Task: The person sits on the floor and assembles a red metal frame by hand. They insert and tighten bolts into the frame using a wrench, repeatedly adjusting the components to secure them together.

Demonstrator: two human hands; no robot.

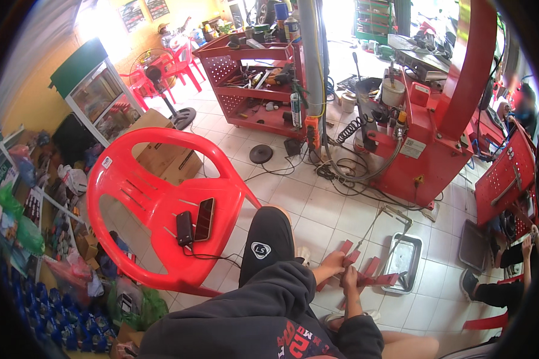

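Lying well left of the grip, two dark rectangular handheld devices on a glossy red plastic armchair. Left hand: fingers curled closed on a red flat-barred metal frame, which extends around both hands. Right hand, just beside, also closed on it. Shallow silver rectangular metal tray right of the grip, on white tiled floor.
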